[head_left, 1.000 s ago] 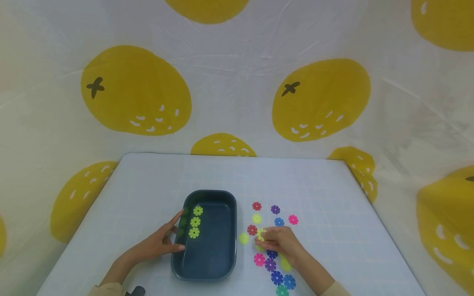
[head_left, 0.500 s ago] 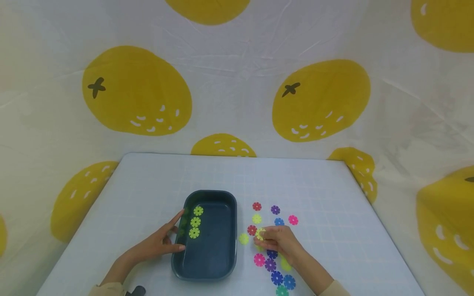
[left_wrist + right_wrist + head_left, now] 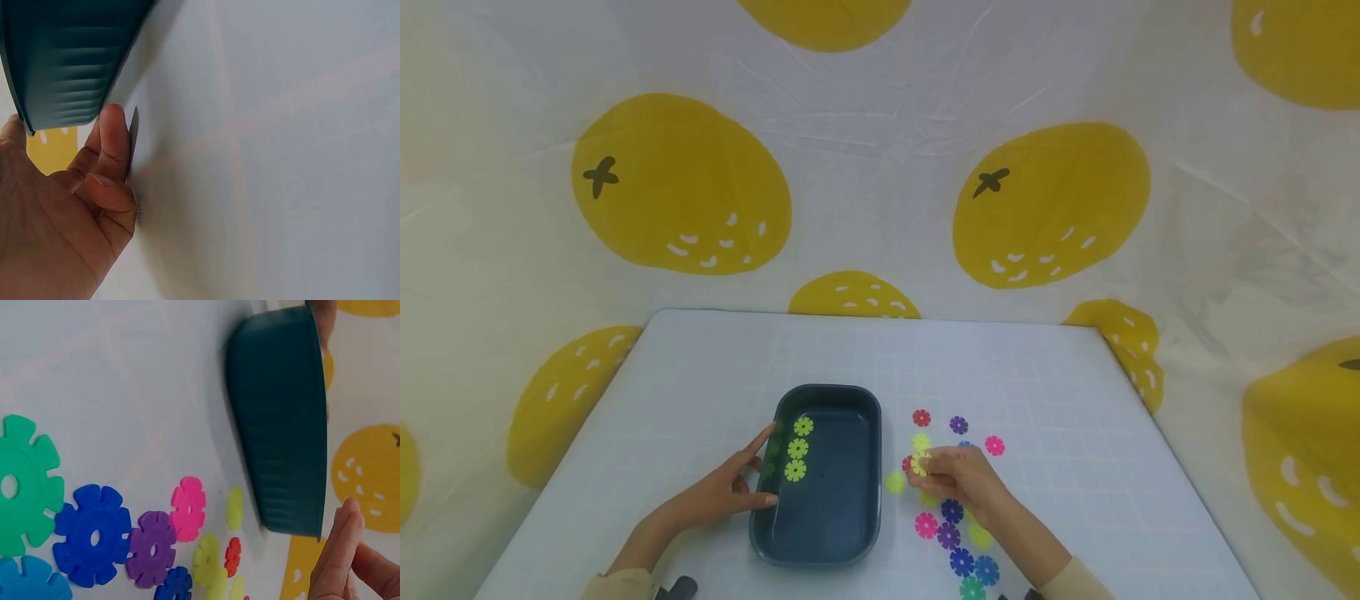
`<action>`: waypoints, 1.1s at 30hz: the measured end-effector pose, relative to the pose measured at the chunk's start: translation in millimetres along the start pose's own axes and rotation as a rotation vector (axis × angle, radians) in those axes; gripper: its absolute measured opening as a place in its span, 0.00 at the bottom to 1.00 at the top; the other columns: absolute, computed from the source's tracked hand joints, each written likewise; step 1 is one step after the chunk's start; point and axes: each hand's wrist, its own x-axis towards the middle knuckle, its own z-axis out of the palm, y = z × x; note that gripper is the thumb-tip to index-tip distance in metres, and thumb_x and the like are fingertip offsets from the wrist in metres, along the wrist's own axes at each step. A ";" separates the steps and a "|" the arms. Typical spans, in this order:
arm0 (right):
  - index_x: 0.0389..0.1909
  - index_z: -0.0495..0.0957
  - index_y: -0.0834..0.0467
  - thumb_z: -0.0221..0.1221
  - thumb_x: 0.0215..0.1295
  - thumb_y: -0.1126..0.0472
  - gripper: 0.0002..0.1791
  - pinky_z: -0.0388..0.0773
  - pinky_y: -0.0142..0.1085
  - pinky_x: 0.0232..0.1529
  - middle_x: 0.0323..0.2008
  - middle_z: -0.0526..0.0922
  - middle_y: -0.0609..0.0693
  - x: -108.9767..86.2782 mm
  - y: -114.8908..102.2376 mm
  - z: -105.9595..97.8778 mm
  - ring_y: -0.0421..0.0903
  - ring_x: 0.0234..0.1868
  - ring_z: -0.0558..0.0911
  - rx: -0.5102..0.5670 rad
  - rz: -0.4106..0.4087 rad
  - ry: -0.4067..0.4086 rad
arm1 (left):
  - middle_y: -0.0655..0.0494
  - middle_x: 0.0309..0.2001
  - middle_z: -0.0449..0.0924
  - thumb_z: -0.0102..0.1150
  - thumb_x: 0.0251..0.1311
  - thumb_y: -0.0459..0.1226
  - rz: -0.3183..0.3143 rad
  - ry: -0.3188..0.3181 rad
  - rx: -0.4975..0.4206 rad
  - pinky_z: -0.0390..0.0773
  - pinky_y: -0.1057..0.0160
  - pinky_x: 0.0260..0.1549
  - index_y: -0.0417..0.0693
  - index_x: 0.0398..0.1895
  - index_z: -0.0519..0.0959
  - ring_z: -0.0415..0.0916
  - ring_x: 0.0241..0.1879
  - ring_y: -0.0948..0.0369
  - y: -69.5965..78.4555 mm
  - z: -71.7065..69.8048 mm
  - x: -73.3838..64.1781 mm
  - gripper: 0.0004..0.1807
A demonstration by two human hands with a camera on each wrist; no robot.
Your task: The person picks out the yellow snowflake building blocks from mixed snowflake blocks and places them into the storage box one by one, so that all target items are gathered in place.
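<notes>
A dark teal tray (image 3: 820, 533) stands on the table, with a column of yellow-green notched plastic discs (image 3: 797, 448) inside along its left side. My left hand (image 3: 722, 493) holds the tray's left edge: forefinger and thumb reach onto the rim, and in the left wrist view other fingers (image 3: 114, 134) bend beside and below the outer wall. Right of the tray, my right hand (image 3: 966, 482) pinches a pale yellow notched disc (image 3: 918, 464) between thumb and fingers, above the loose discs. That disc is not visible in the right wrist view, where only part of the hand (image 3: 340, 559) shows.
Several loose discs lie right of the tray, including pink (image 3: 927, 525), purple (image 3: 949, 535), blue (image 3: 962, 562) and green (image 3: 972, 588) ones; some overlap. My right hand hides part of them. Behind the white table (image 3: 1000, 358) hangs a fruit-patterned cloth (image 3: 880, 167).
My right hand, with the yellow disc pinched in it, has risen slightly and shifted a little left toward the tray. My left hand stays at the tray's edge.
</notes>
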 end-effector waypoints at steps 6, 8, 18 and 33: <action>0.49 0.82 0.70 0.66 0.63 0.59 0.20 0.80 0.29 0.40 0.41 0.88 0.58 0.7 -6.5 4.0 0.47 0.42 0.88 0.015 -0.005 -0.052 | 0.43 0.55 0.69 0.70 0.58 0.47 -0.017 -0.003 -0.010 0.71 0.66 0.31 0.69 0.80 0.39 0.68 0.33 0.60 -1.7 0.4 2.3 0.56; 0.50 0.81 0.71 0.65 0.64 0.59 0.20 0.80 0.30 0.40 0.41 0.88 0.58 0.5 -7.2 5.1 0.47 0.42 0.88 0.015 0.000 -0.069 | 0.43 0.56 0.69 0.70 0.58 0.47 -0.024 -0.004 -0.009 0.71 0.66 0.31 0.69 0.80 0.39 0.68 0.33 0.59 -1.9 0.4 2.7 0.57; 0.54 0.77 0.74 0.66 0.64 0.58 0.26 0.80 0.29 0.40 0.41 0.88 0.58 -1.4 -10.2 12.3 0.47 0.42 0.88 0.026 0.015 -0.093 | 0.43 0.56 0.69 0.69 0.58 0.48 -0.038 -0.005 0.002 0.70 0.65 0.30 0.68 0.80 0.39 0.68 0.32 0.59 -1.0 -0.3 1.6 0.56; 0.50 0.81 0.71 0.66 0.64 0.60 0.20 0.81 0.32 0.41 0.40 0.88 0.59 2.0 -17.7 26.7 0.50 0.43 0.88 0.046 0.004 -0.079 | 0.44 0.55 0.69 0.70 0.57 0.49 -0.061 -0.008 -0.013 0.70 0.64 0.30 0.71 0.80 0.39 0.68 0.31 0.59 -2.3 1.5 2.6 0.57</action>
